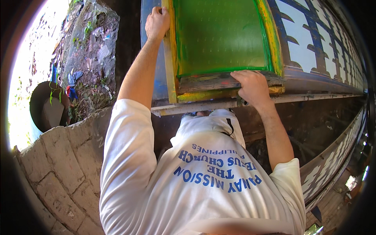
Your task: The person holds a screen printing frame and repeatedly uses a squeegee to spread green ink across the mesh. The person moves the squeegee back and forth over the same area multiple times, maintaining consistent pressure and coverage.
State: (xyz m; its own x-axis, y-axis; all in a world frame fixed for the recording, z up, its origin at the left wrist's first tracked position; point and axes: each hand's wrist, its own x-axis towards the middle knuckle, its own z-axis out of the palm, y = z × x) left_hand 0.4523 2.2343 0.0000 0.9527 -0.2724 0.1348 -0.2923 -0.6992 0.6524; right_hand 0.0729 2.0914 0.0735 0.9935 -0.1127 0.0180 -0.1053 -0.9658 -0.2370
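A wooden screen-printing frame (171,62), smeared with yellow and green paint, lies on the long table in front of me. Its green mesh (221,39) looks wet, with thicker green paint along the right and near edges. My left hand (157,24) is closed on the frame's left side bar, toward the far end. Across the near end of the screen rests a dark, paint-stained wooden squeegee (207,82). My right hand (252,87) grips its right part, fingers laid over the top; the thumb is mostly hidden. The squeegee's blade cannot be seen.
White cut panels (297,37) lie in rows along the dark table to the right. A metal rail (305,98) runs along the table's near edge. Another table with white panels (333,156) stands at lower right. Left are a block wall (58,168), a round pipe opening (47,105) and litter.
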